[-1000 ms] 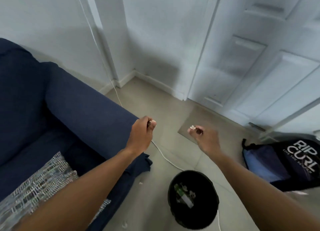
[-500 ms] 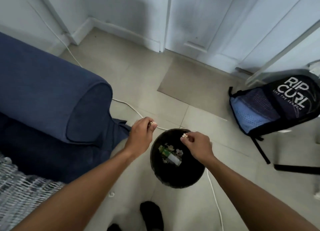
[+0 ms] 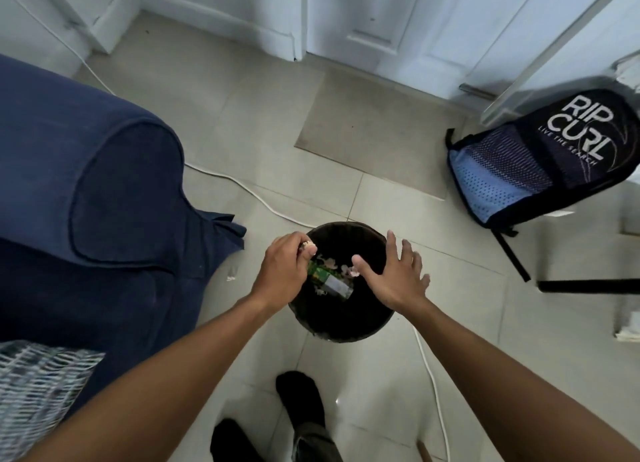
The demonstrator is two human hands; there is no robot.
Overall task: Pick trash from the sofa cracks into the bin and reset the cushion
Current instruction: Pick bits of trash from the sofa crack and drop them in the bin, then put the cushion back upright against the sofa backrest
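A round black bin (image 3: 346,231) stands on the tiled floor beside the navy sofa arm (image 3: 86,170). Inside it lie a green and white wrapper (image 3: 329,279) and pale scraps. My left hand (image 3: 285,269) hovers over the bin's left rim, fingers pinched on a small pale scrap of trash (image 3: 308,245). My right hand (image 3: 394,274) is spread over the bin's right side, fingers apart and holding nothing. A patterned grey cushion (image 3: 38,389) shows at the lower left on the sofa.
A white cable (image 3: 242,184) runs across the floor past the bin. A black and blue backpack (image 3: 540,156) leans at the right by a white door. A small white scrap (image 3: 231,274) lies on the tiles by the sofa. My dark-socked feet (image 3: 301,399) stand below the bin.
Both hands came down over the bin. My right hand let go of its pale scrap and spread its fingers; my left hand still pinches its scrap.
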